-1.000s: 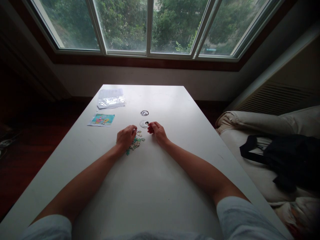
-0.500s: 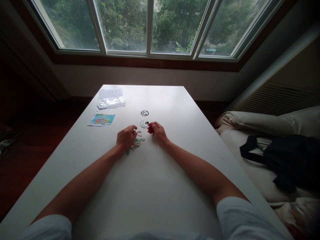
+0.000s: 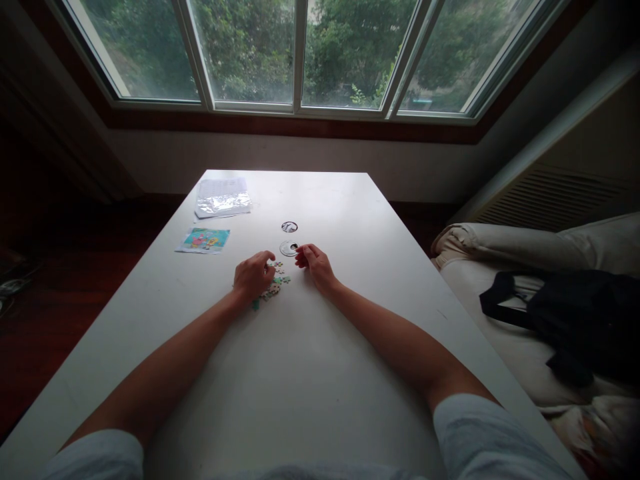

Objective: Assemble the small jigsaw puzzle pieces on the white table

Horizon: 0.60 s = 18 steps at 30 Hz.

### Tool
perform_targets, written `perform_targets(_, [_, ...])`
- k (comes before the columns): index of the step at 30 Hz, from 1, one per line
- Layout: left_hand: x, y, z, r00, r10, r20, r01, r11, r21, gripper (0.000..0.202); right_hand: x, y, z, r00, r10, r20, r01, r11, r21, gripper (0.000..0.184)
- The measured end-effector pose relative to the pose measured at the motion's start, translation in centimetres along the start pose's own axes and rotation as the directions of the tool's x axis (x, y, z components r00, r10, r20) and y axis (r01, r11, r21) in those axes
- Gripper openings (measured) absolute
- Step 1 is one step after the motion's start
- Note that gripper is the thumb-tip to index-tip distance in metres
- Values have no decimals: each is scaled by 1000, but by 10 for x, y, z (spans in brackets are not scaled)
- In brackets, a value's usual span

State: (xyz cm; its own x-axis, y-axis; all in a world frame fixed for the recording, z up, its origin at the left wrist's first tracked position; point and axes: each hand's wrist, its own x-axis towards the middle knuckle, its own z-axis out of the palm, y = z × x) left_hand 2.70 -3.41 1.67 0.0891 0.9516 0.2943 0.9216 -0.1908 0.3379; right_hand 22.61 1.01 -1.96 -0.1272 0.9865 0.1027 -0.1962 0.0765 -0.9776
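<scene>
Tabletop point(image 3: 300, 380) gleams; puzzle-piece heap point(image 3: 273, 290) stretches away rightward.

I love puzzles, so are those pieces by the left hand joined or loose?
Loose, it seems: the puzzle pieces lie jumbled beside the left hand.

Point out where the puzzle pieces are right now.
In the head view, the puzzle pieces lie in a loose heap on the table, just right of the left hand and left of the right hand.
</scene>
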Motion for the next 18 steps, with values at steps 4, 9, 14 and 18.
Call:
perform_targets(4, [-1,2,-2,1000,-7,11,7,1000,-8,28,0,-1,0,1000,5,-5,-5,1000,-5,46])
perform_targets(9, [0,1,-3,1000,14,25,-14,1000,9,20,1,1,0,1000,-4,0,4,1000,-3,44])
perform_targets(14, [1,-2,1,1000,13,24,-13,1000,15,23,1,2,0,1000,-12,2,12,1000,-3,44])
perform_targets(18, [1,-3,5,1000,-8,27,7,999,37,24,0,0,0,1000,-4,-4,4,1000,-1,46])
